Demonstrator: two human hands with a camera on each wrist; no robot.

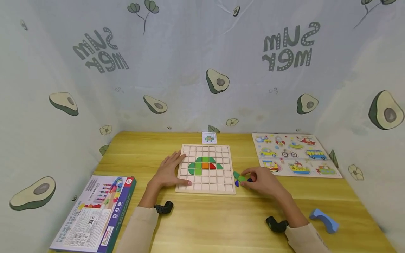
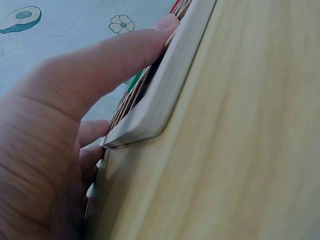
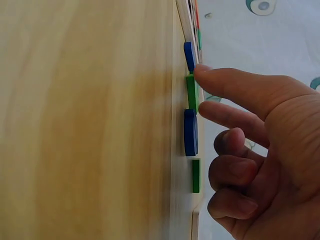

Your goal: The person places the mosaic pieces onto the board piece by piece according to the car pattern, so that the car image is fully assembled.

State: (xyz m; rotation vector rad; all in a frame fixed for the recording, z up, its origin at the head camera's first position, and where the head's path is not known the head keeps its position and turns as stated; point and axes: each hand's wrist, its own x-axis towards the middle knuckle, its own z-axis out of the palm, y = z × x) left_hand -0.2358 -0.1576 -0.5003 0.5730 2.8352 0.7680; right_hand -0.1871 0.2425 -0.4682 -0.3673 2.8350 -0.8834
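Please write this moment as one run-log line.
left hand: rests on pale square wooden grid board | right hand: pinches light-green flat piece | board: partly filled

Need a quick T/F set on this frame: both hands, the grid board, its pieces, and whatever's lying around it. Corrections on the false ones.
1. The left hand rests on the left side of the grid board. True.
2. The right hand is over the vehicle puzzle. False: its thumb and index finger are at a light green piece beside the grid board.
3. The small picture card lies beyond the board's far edge. True.
4. The blue arch block is left of the board. False: it is to the right.
5. The orange piece sits directly left of the red piece. True.
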